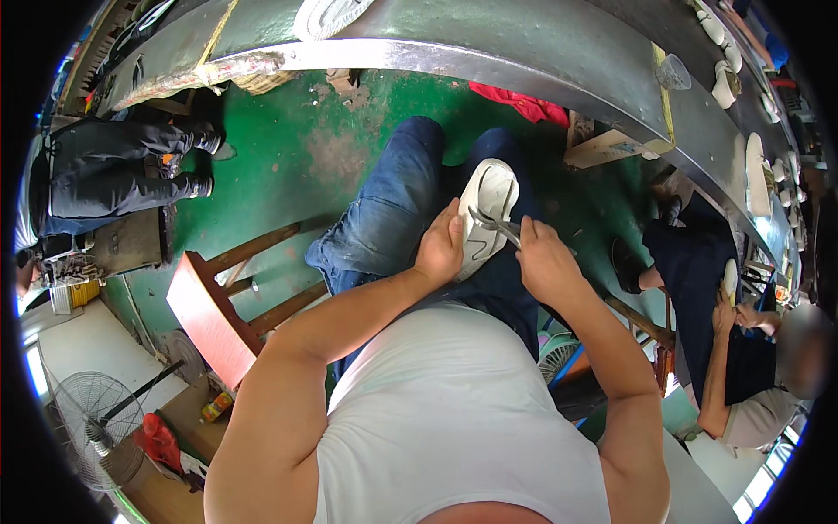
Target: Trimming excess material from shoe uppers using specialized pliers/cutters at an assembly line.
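Observation:
A cream-white shoe [497,186] rests over my thighs, its opening facing up and its long axis pointing away from me. My left hand [441,246] is closed on the shoe's left side, the thumb lying along its edge. In my right hand [547,260] is a metal tool that looks like a pair of pincers [499,226]. Its curved jaws reach over the shoe's upper near the opening; whether they bite the material I cannot tell. A dark curved line shows on the upper below the jaws. My right palm hides part of the tool's handles.
A metal-edged workbench [489,65] curves across the far side, with a white shoe sole [332,16] and a clear cup [673,72] on it. More white shoes [758,179] stand at right. A co-worker [759,410] sits at right; another person's legs [122,170] are at left.

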